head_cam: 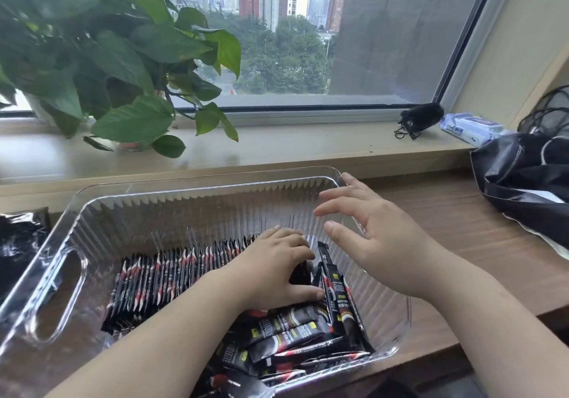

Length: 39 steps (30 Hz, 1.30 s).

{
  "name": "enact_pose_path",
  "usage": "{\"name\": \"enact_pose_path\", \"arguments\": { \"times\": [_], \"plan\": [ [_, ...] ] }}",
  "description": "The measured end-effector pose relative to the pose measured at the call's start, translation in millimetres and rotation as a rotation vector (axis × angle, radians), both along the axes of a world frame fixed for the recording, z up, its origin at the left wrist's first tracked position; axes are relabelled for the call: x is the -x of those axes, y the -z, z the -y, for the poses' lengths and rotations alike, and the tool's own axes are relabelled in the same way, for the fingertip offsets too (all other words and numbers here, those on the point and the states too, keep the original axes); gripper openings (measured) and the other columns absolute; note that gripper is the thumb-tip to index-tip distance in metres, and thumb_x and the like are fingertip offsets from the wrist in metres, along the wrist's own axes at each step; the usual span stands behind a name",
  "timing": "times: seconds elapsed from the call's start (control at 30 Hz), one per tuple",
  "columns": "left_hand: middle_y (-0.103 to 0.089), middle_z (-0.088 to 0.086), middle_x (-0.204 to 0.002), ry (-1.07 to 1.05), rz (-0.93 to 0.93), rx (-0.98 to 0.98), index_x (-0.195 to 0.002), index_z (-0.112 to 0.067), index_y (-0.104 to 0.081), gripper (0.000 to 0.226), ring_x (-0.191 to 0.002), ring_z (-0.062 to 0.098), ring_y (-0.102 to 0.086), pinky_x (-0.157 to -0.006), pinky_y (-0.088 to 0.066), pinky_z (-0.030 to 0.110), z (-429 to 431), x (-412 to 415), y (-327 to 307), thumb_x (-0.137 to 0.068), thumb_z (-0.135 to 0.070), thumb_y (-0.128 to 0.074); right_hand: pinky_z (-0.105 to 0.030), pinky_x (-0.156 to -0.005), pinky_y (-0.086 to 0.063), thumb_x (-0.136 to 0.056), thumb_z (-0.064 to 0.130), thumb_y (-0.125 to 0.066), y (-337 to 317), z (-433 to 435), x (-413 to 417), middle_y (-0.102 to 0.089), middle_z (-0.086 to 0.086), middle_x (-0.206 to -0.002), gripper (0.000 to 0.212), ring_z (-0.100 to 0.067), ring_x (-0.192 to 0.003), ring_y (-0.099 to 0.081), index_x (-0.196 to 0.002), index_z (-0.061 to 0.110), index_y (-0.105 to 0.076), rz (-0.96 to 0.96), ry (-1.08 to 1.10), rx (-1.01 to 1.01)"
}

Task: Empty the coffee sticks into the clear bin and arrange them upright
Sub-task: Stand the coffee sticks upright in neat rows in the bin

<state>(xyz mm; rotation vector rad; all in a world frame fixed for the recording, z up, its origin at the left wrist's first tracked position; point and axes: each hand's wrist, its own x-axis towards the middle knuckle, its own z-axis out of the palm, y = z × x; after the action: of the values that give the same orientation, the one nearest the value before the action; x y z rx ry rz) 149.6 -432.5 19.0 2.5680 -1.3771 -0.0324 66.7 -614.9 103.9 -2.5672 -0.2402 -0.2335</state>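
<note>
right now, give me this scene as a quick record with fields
bin: clear bin on wooden desk below the window sill
standing sticks: upright row across the bin's left and middle
loose sticks: lying flat in the near right corner
left hand: inside bin, grips standing sticks at the row's end
right hand: open, fingers spread, above bin's right side
status: partly arranged

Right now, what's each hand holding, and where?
The left hand grips a small bunch of coffee sticks around their upper part; the right hand hovers open, holding nothing.
</note>
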Motion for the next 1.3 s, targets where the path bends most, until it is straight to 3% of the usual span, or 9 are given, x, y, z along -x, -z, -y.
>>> {"name": "enact_pose_path", "arguments": {
  "times": [0.27,0.4,0.53,0.7,0.83,0.97,1.1,1.2,1.3],
  "plan": [
    [-0.052,-0.010,-0.137,0.024,0.090,0.017,-0.128,-0.029,-0.059,0.060,-0.132,0.012,-0.038,-0.111,-0.032,0.035,-1,-7,-2,-0.086,-0.071,-0.051,-0.012,-0.114,-0.012,-0.099,0.028,-0.057,0,0,-1,-0.054,0.023,-0.136,0.022,0.009,-0.148,-0.010,-0.116,0.032,-0.070,0.010,0.000,-0.035],
    [-0.051,-0.010,-0.136,0.014,0.124,-0.038,-0.124,-0.029,-0.059,0.056,-0.132,0.013,-0.037,-0.109,-0.029,0.033,1,-6,-3,-0.088,-0.070,-0.047,0.002,-0.104,-0.007,-0.099,0.028,-0.057,0,-1,-1,-0.054,0.024,-0.134,0.021,0.010,-0.148,-0.010,-0.115,0.032,-0.070,0.002,0.003,-0.050],
    [-0.047,-0.005,-0.137,0.008,0.141,-0.090,-0.124,-0.029,-0.058,0.057,-0.133,0.017,-0.033,-0.111,-0.027,0.035,4,-3,-4,-0.089,-0.070,-0.041,0.000,-0.106,-0.009,-0.099,0.027,-0.057,0,0,0,-0.055,0.023,-0.134,0.021,0.009,-0.148,-0.011,-0.114,0.032,-0.070,-0.004,0.007,-0.059],
    [-0.042,-0.005,-0.141,-0.004,0.084,-0.044,-0.137,-0.030,-0.052,0.065,-0.134,0.014,-0.030,-0.115,-0.028,0.035,-1,2,-12,-0.088,-0.072,-0.043,-0.014,-0.114,-0.014,-0.099,0.027,-0.057,0,-1,-1,-0.056,0.023,-0.134,0.022,0.009,-0.148,-0.011,-0.115,0.031,-0.070,-0.006,0.020,-0.065],
    [-0.046,-0.010,-0.135,-0.048,0.076,0.059,-0.131,-0.025,-0.055,0.080,-0.128,0.009,-0.033,-0.111,-0.032,0.032,-4,10,-26,-0.077,-0.083,-0.047,-0.018,-0.117,-0.015,-0.099,0.025,-0.057,0,0,-1,-0.056,0.022,-0.134,0.023,0.008,-0.148,-0.012,-0.117,0.029,-0.070,-0.011,0.026,-0.085],
    [-0.031,-0.010,-0.145,-0.075,-0.058,0.053,-0.143,-0.021,-0.041,0.113,-0.139,0.008,-0.019,-0.120,-0.020,0.032,-1,34,-29,-0.057,-0.093,-0.056,-0.015,-0.116,-0.015,-0.099,0.025,-0.057,0,-1,-2,-0.057,0.023,-0.133,0.023,0.008,-0.148,-0.013,-0.116,0.029,-0.071,-0.012,0.017,-0.080],
    [-0.015,-0.002,-0.158,-0.052,-0.010,-0.039,-0.144,-0.016,-0.042,0.124,-0.148,0.013,0.006,-0.123,-0.006,0.046,10,44,-15,-0.051,-0.097,-0.052,-0.019,-0.118,-0.017,-0.099,0.025,-0.057,1,-2,-3,-0.057,0.022,-0.133,0.021,0.007,-0.149,-0.014,-0.115,0.029,-0.070,-0.008,0.010,-0.086],
    [-0.017,-0.001,-0.159,-0.098,-0.020,-0.008,-0.143,-0.021,-0.043,0.121,-0.149,0.015,0.006,-0.123,-0.008,0.047,18,40,-9,-0.051,-0.099,-0.050,-0.017,-0.117,-0.016,-0.099,0.025,-0.057,2,-1,-3,-0.057,0.022,-0.133,0.022,0.008,-0.148,-0.013,-0.116,0.029,-0.070,-0.008,0.011,-0.093],
    [-0.022,0.001,-0.157,-0.169,0.016,-0.008,-0.151,-0.017,-0.027,0.135,-0.150,0.020,-0.001,-0.122,-0.010,0.047,18,38,-9,-0.047,-0.101,-0.046,-0.013,-0.114,-0.015,-0.099,0.025,-0.057,1,-2,-3,-0.057,0.023,-0.133,0.022,0.008,-0.148,-0.013,-0.117,0.028,-0.070,-0.007,0.009,-0.079]
  ]
}}
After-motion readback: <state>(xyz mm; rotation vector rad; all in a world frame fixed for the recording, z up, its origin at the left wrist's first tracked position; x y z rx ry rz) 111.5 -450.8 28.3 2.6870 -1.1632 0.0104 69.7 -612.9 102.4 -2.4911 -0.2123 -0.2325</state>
